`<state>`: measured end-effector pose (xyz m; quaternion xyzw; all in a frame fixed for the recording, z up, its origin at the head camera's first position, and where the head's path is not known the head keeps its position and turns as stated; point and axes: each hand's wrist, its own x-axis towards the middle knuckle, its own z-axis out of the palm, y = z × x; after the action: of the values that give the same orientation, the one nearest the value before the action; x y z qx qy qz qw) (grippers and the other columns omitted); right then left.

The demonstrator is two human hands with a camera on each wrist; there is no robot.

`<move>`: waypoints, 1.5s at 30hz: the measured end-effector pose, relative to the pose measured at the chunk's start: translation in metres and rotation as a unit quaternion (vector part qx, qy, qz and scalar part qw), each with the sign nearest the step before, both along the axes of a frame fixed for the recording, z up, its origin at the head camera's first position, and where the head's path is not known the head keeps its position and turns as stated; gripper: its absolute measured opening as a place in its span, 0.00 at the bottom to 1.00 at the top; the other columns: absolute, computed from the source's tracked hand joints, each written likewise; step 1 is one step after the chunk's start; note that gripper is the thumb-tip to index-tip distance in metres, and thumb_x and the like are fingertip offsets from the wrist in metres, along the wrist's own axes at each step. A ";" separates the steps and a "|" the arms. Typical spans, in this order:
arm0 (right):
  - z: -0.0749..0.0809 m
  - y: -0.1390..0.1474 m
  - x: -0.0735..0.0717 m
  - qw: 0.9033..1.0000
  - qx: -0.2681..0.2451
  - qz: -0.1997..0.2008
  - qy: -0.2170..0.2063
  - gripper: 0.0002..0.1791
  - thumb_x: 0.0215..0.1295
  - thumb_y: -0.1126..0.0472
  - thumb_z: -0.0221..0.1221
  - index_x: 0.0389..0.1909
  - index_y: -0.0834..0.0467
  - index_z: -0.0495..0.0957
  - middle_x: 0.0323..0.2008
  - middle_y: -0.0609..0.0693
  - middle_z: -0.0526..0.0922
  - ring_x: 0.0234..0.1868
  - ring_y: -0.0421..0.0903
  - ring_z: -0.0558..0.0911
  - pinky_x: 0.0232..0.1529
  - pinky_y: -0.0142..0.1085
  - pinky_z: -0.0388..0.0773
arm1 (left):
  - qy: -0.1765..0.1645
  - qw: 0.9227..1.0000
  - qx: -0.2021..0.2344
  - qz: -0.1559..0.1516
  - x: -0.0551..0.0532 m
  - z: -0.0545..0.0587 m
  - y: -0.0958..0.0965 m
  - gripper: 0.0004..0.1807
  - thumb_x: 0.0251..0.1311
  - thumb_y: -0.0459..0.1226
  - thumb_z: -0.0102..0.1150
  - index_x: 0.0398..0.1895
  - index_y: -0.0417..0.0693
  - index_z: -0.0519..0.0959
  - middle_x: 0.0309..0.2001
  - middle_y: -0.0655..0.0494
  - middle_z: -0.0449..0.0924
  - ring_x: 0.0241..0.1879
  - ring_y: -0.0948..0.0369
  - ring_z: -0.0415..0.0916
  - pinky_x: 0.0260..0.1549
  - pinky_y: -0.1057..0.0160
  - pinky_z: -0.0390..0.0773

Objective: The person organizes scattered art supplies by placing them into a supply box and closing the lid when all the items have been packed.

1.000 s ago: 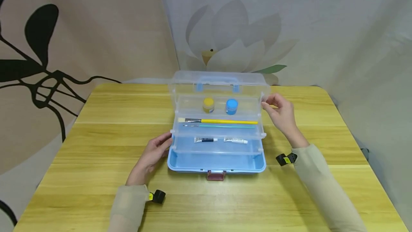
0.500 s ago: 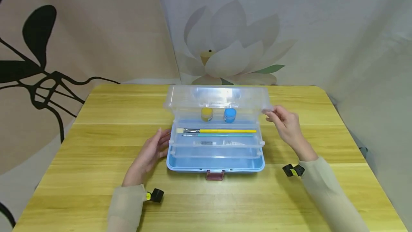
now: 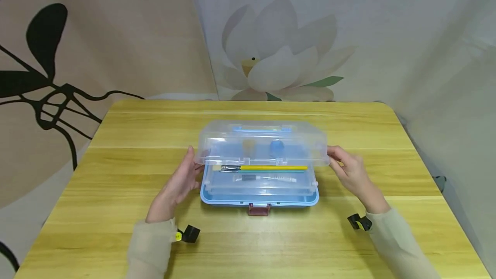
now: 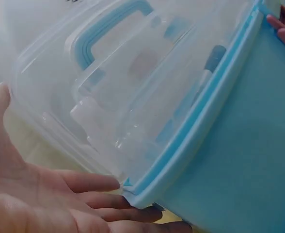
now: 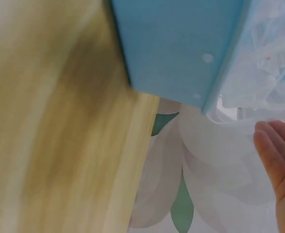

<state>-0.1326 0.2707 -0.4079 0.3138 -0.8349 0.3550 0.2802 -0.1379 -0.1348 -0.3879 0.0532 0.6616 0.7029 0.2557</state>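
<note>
A blue plastic storage box with a clear lid stands mid-table, the lid tilted partway down over its clear stepped trays. My right hand pinches the lid's right edge between thumb and fingers. At the box's left end my left hand rests with straight fingers, which touch the blue corner in the left wrist view. A yellow paintbrush and a thin teal one lie on one tray. Below them are two paint tubes. Through the lid a blue jar and a yellow jar show blurred.
A dark red latch hangs at the box's front. The wooden table spreads around the box. Behind it hangs a pale curtain with a flower print. Each wrist wears a small black camera.
The lid has swung forward and down from upright, my right hand moving with it towards me. The trays have folded down into the box. My left hand's fingers have spread at the left side.
</note>
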 end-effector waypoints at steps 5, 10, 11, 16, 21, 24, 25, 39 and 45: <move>-0.005 -0.002 0.008 1.000 0.022 -0.003 0.022 0.25 0.71 0.50 0.45 0.38 0.69 0.78 0.33 0.60 0.83 0.38 0.44 0.84 0.43 0.22 0.76 | 0.017 1.000 0.003 -0.004 0.002 -0.002 0.000 0.42 0.68 0.61 0.24 0.74 0.42 0.39 0.72 0.36 0.42 0.70 0.39 0.38 0.56 0.26 0.45; -0.006 -0.005 0.019 0.996 0.067 -0.010 0.053 0.25 0.73 0.52 0.42 0.40 0.71 0.77 0.35 0.62 0.83 0.34 0.57 0.84 0.37 0.34 0.81 | 0.026 1.000 0.013 -0.003 0.005 -0.010 -0.005 0.41 0.69 0.59 0.28 0.73 0.39 0.41 0.70 0.32 0.46 0.67 0.37 0.46 0.58 0.29 0.50; -0.006 -0.006 0.022 0.995 0.078 -0.012 0.055 0.25 0.74 0.53 0.42 0.41 0.72 0.77 0.36 0.63 0.83 0.35 0.58 0.83 0.36 0.37 0.81 | 0.029 0.999 0.017 -0.002 0.006 -0.012 -0.006 0.41 0.69 0.58 0.29 0.73 0.38 0.42 0.69 0.31 0.48 0.66 0.38 0.49 0.58 0.31 0.52; -0.008 -0.009 0.037 0.995 0.101 -0.014 0.012 0.26 0.74 0.52 0.41 0.51 0.71 0.73 0.45 0.65 0.80 0.44 0.60 0.81 0.49 0.33 0.76 | 0.047 0.999 0.027 0.006 0.010 -0.023 -0.013 0.39 0.70 0.55 0.36 0.72 0.36 0.47 0.63 0.28 0.58 0.56 0.51 0.68 0.55 0.48 0.69; -0.014 -0.011 0.046 0.996 0.080 0.013 -0.030 0.27 0.66 0.56 0.48 0.61 0.69 0.66 0.55 0.65 0.75 0.54 0.57 0.75 0.61 0.28 0.63 | 0.056 0.998 0.034 0.010 0.013 -0.030 -0.017 0.36 0.71 0.51 0.38 0.71 0.35 0.49 0.61 0.41 0.68 0.52 0.59 0.73 0.52 0.60 0.72; -0.016 -0.012 0.049 0.997 0.068 0.023 -0.031 0.33 0.66 0.50 0.51 0.63 0.70 0.64 0.57 0.65 0.74 0.56 0.57 0.74 0.62 0.28 0.62 | 0.054 0.998 0.036 0.014 0.014 -0.033 -0.019 0.34 0.71 0.48 0.40 0.71 0.36 0.49 0.61 0.48 0.69 0.53 0.61 0.72 0.52 0.62 0.72; -0.017 -0.013 0.049 0.997 0.065 0.023 -0.033 0.35 0.67 0.46 0.51 0.63 0.70 0.63 0.57 0.65 0.73 0.56 0.56 0.74 0.62 0.29 0.62 | 0.050 0.998 0.037 0.016 0.014 -0.034 -0.019 0.34 0.71 0.48 0.41 0.71 0.36 0.49 0.62 0.49 0.68 0.53 0.62 0.72 0.52 0.63 0.72; -0.024 -0.015 0.059 0.993 0.069 -0.006 -0.097 0.44 0.54 0.44 0.65 0.63 0.68 0.64 0.56 0.66 0.74 0.53 0.62 0.75 0.59 0.34 0.67 | 0.040 0.989 0.141 -0.024 0.017 -0.049 -0.028 0.37 0.68 0.35 0.49 0.72 0.33 0.41 0.61 0.65 0.66 0.58 0.64 0.68 0.54 0.65 0.72; -0.024 -0.015 0.061 0.992 0.070 -0.004 -0.107 0.42 0.54 0.49 0.66 0.63 0.69 0.64 0.57 0.66 0.72 0.54 0.62 0.74 0.60 0.32 0.65 | 0.042 0.985 0.164 -0.033 0.018 -0.050 -0.029 0.39 0.67 0.33 0.51 0.72 0.35 0.40 0.67 0.57 0.60 0.60 0.65 0.66 0.56 0.65 0.70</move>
<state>-0.0715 0.2558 -0.4319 0.2894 -0.8841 0.3261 0.1681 -0.1201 -0.1637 -0.4375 0.1456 0.5454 0.7901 0.2392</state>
